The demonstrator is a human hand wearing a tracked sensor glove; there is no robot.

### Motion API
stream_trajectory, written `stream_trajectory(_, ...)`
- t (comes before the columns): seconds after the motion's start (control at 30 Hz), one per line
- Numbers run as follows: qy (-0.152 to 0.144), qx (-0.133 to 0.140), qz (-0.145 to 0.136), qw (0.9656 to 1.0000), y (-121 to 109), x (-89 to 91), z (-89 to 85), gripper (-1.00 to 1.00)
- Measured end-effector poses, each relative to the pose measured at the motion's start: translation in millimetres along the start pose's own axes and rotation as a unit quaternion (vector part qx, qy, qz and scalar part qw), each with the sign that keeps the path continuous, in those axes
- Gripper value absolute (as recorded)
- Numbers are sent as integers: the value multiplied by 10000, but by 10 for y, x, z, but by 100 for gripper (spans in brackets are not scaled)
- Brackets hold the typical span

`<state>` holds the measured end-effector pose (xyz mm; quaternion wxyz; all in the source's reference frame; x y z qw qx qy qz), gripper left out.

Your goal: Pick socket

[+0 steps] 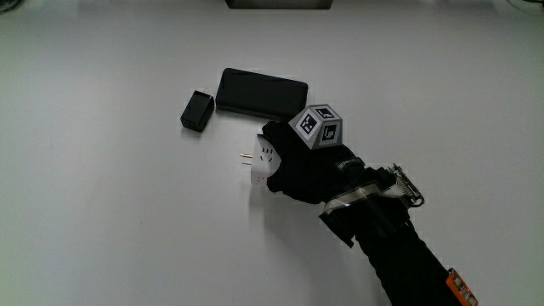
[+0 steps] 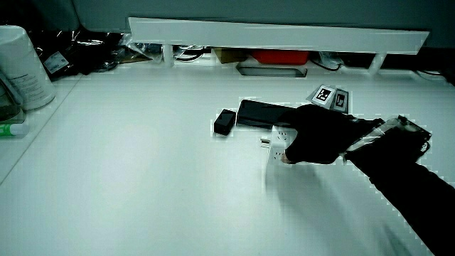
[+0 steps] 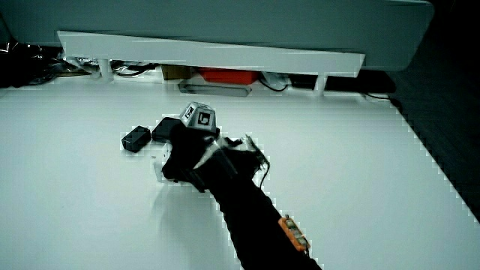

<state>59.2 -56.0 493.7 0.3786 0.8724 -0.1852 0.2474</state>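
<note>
A white socket adapter [image 1: 262,160] with metal prongs sticking out lies on the white table [image 1: 102,212], and the gloved hand [image 1: 293,161] is wrapped over it. In both side views the hand [image 2: 313,135] [image 3: 184,154] covers most of the socket [image 2: 279,141] [image 3: 161,166], with only its pronged end showing. The fingers are curled around its body. The patterned cube [image 1: 318,126] sits on the back of the hand.
A flat black slab [image 1: 260,93] lies just farther from the person than the hand, and a small black charger block [image 1: 198,110] lies beside it. A low white partition [image 2: 277,35] with clutter under it bounds the table. A white jar [image 2: 21,67] stands at the table's edge.
</note>
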Motion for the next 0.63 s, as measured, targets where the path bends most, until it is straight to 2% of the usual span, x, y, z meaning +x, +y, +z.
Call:
stream_trajectory(0.17,-66,142,314,9994,-184,-167,153,100)
stream_trajectory(0.33,-181,169,732,9970,-429,-423,268,100)
stream_trajectory(0.47,-260,148,1000,9945,-585,-573,270,100)
stream_trajectory(0.5,-395,257,1030,9936,-604,-583,252,100)
stream_trajectory(0.57,-325,160,1189,9922,-695,-675,255,100)
stream_trajectory(0.6,-459,213,1279,9905,-706,-678,215,100)
stream_trajectory(0.63,-384,122,1245,9914,-722,-683,184,100)
